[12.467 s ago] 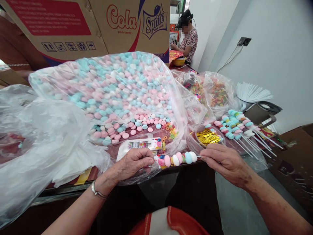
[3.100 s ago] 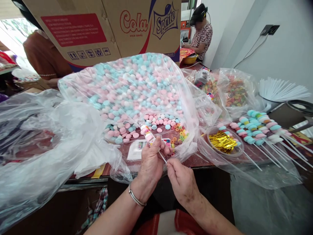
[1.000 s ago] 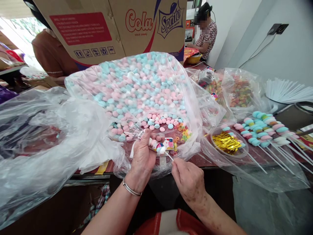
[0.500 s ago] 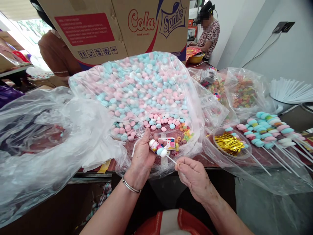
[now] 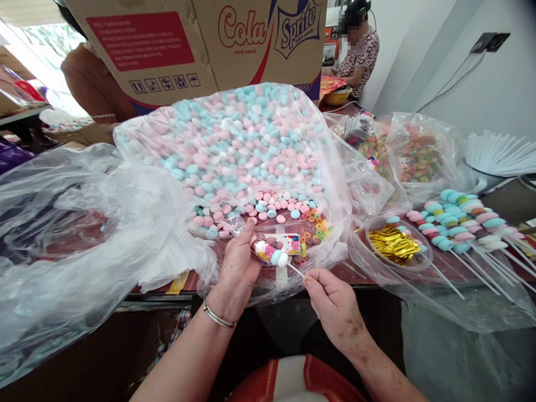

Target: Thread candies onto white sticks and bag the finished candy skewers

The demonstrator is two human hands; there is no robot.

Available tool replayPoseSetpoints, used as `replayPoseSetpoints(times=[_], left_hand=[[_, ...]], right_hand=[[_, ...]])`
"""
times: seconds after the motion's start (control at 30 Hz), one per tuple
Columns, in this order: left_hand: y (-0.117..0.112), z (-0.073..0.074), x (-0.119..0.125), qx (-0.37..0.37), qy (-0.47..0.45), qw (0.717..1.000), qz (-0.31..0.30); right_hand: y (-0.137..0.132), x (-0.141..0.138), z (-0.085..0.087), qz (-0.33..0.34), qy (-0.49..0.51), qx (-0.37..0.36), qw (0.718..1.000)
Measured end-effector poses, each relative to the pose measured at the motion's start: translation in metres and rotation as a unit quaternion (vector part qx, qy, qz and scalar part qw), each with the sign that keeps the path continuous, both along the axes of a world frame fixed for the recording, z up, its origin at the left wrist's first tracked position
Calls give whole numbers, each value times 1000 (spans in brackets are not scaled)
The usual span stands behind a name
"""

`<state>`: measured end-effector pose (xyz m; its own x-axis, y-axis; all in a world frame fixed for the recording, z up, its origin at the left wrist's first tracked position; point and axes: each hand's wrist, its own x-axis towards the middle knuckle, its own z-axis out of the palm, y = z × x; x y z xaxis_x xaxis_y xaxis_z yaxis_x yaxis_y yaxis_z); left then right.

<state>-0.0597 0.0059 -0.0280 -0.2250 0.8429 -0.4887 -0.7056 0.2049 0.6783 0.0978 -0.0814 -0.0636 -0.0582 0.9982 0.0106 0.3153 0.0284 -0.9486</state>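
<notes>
My left hand [image 5: 240, 261] is closed around a small printed clear plastic bag [image 5: 263, 250]. A candy skewer [image 5: 278, 257] sits partly inside it, with a blue and a white piece showing at the bag's mouth. Its white stick slants down to the right, where my right hand [image 5: 330, 298] pinches the end between thumb and fingers. Just behind the bag lies a printed card or packet [image 5: 288, 244]. Ring-shaped gummies [image 5: 312, 223] and loose pink, blue and white candies [image 5: 263, 207] lie beyond my hands, spilling from a big clear bag [image 5: 234, 145].
To the right stand a round tub of gold ties [image 5: 393, 244] and several finished-looking candy skewers [image 5: 460, 220]. Behind them are a bag of gummies [image 5: 421, 153] and white sticks [image 5: 500, 153]. A large carton [image 5: 201, 50] blocks the back. Another person [image 5: 358, 53] sits beyond; crumpled plastic [image 5: 138, 218] lies left.
The skewer has gone deeper into the printed bag, so fewer bare pieces show. My left hand has shifted slightly left, and my right hand still pinches the stick.
</notes>
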Motion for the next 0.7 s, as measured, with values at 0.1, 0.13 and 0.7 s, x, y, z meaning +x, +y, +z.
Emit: replayPoseSetpoints(times=[0.1,0.13,0.7], left_hand=[[-3,-1,1,8,-9,1000,-2],[-4,0,2,14,-13,1000,-4],[-53,-4,51,99,15,993,-67]], right_hand=[[-1,-2,-2,-8,-2,15,1000],[-2,-4,-3,-14,-25,42,999],[10,-28,-4,0,51,24,998]])
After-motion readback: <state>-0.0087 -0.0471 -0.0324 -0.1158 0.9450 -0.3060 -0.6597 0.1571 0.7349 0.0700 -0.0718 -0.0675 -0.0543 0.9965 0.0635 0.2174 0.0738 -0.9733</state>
